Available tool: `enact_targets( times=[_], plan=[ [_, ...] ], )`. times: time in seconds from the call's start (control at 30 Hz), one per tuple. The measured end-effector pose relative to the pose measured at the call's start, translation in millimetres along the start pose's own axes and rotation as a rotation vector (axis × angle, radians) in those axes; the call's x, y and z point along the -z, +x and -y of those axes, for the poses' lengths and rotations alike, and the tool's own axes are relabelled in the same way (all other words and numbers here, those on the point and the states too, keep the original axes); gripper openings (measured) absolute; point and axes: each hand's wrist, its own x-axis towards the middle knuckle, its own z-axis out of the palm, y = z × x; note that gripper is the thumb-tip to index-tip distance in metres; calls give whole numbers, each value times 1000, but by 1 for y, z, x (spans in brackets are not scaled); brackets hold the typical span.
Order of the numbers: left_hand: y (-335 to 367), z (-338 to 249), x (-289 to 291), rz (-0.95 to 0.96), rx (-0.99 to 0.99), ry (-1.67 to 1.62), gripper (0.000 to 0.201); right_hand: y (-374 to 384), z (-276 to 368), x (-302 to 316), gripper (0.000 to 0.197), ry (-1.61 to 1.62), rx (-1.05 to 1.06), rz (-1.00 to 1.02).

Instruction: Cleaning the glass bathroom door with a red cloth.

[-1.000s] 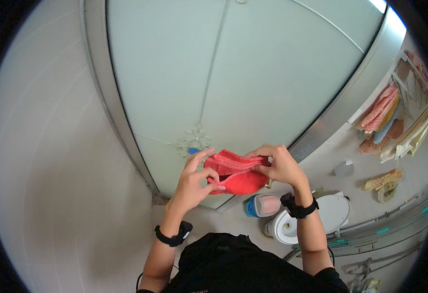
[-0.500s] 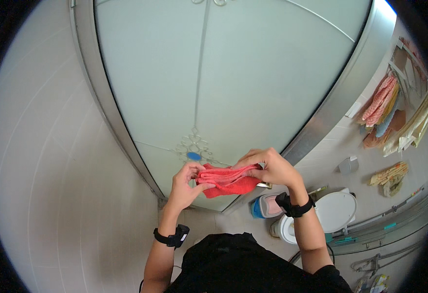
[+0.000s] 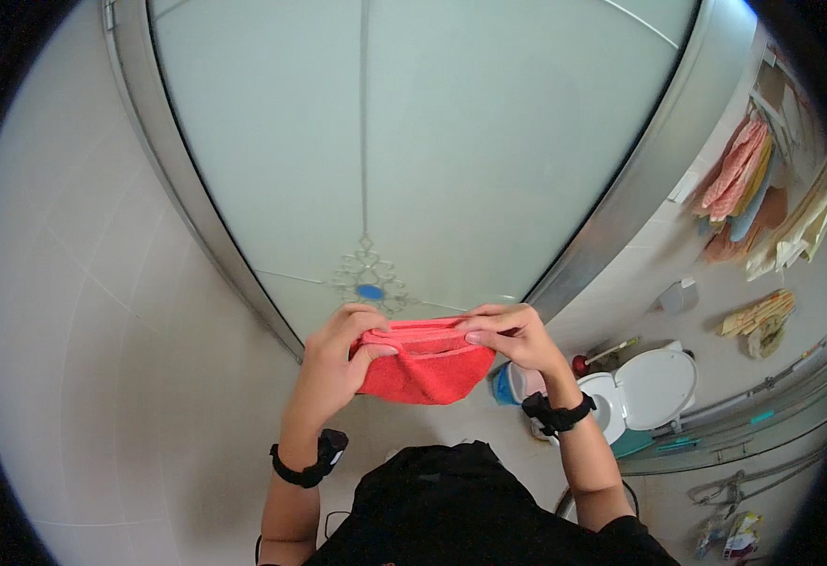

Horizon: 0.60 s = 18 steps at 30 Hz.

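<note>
Between my two hands hangs a folded red towel (image 3: 428, 375), held up in front of a frosted glass door. Its layers bunch along the upper edge, and the lower part sags in a soft pouch. My left hand (image 3: 333, 363) pinches the towel's left end, thumb on the near side and fingers behind. At the right end my right hand (image 3: 517, 338) grips the top edge between thumb and fingers. Parts of the fingers on both hands are hidden behind the fabric.
The frosted glass door (image 3: 489, 141) has a metal frame (image 3: 635, 170). A toilet (image 3: 657, 389) stands at the right, with a pink-and-blue bin (image 3: 529, 380) and a red plunger (image 3: 580, 365) near it. Several cloths (image 3: 736, 174) hang on the right wall. Tiled wall (image 3: 83, 311) lies left.
Both hands have come slightly lower, the left also further left. The red towel is spread wider and hangs deeper than before. The view has shifted a little.
</note>
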Motion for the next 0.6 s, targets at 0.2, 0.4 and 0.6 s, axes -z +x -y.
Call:
enact_targets(
  times=[0.2,0.4,0.6],
  plan=[
    [8,-12,21,170,21,18,17,-1,38,2,33,-324,71,178],
    [22,-43,24,202,-8,105,14,-10,31,-8,30,-255,195,177],
    [18,-46,31,191,22,1,15,-22,31,-29,27,-208,260,161]
  ],
)
